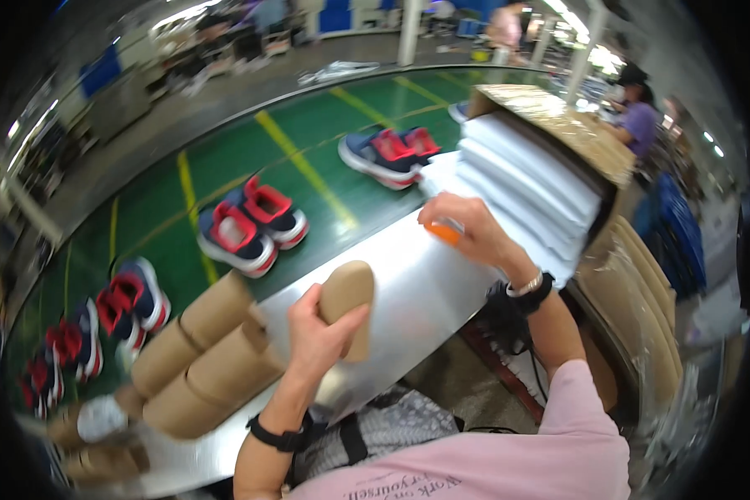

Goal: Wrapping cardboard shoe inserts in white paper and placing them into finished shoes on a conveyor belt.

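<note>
My left hand (317,333) grips a brown cardboard insert (350,292) with a rounded top end, held above the shiny metal table. The thumb lies across its front and the fingers are behind it. My right hand (472,227) is closed around a small orange object (443,232), near the stacked white paper; most of that object is hidden by the fingers, and its kind cannot be made out. To the left of my left hand lie stacks of curved brown cardboard pieces (217,367), nested in rows along the metal table (408,292).
Beyond the table runs a green conveyor belt (308,187) with yellow lines. Pairs of navy and red shoes (252,225) stand along it. An open cardboard box (558,125) of white paper sheets (517,179) is at the right. A person in purple (639,125) works farther off.
</note>
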Demonstrator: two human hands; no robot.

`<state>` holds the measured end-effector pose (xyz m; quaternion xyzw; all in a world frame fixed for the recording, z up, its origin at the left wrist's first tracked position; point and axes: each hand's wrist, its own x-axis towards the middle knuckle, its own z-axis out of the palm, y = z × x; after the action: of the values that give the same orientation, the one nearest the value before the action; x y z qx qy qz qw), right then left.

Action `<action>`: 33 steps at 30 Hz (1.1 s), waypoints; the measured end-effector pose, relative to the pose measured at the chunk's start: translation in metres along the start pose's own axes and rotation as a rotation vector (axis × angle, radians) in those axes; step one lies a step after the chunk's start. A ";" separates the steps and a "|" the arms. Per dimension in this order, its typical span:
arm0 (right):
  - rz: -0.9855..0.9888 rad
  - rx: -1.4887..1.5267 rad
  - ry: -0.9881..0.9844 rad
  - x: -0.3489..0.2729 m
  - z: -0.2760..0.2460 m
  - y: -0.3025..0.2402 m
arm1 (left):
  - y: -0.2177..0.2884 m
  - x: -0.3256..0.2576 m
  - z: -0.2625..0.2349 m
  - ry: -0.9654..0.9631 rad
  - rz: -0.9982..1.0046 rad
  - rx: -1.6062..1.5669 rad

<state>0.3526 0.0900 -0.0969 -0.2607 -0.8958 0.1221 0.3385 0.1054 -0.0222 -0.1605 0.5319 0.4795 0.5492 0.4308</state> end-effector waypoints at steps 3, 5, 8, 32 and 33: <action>0.215 -0.368 0.122 -0.020 -0.085 0.069 | 0.001 0.014 0.031 0.115 0.073 0.348; 0.289 -0.581 0.088 -0.030 -0.115 0.111 | -0.014 0.018 0.042 0.186 0.158 0.335; 0.349 -0.727 -0.028 -0.038 -0.132 0.150 | -0.052 0.017 0.043 0.194 0.142 0.465; -0.158 0.157 0.202 0.032 0.075 -0.007 | -0.046 0.058 0.094 0.216 0.224 -0.384; -0.246 0.028 0.191 0.037 0.071 -0.009 | -0.030 0.058 0.093 0.157 0.244 -0.254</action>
<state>0.2780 0.1004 -0.1260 -0.1545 -0.8829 0.0669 0.4383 0.1937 0.0459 -0.1823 0.4831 0.3705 0.6931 0.3860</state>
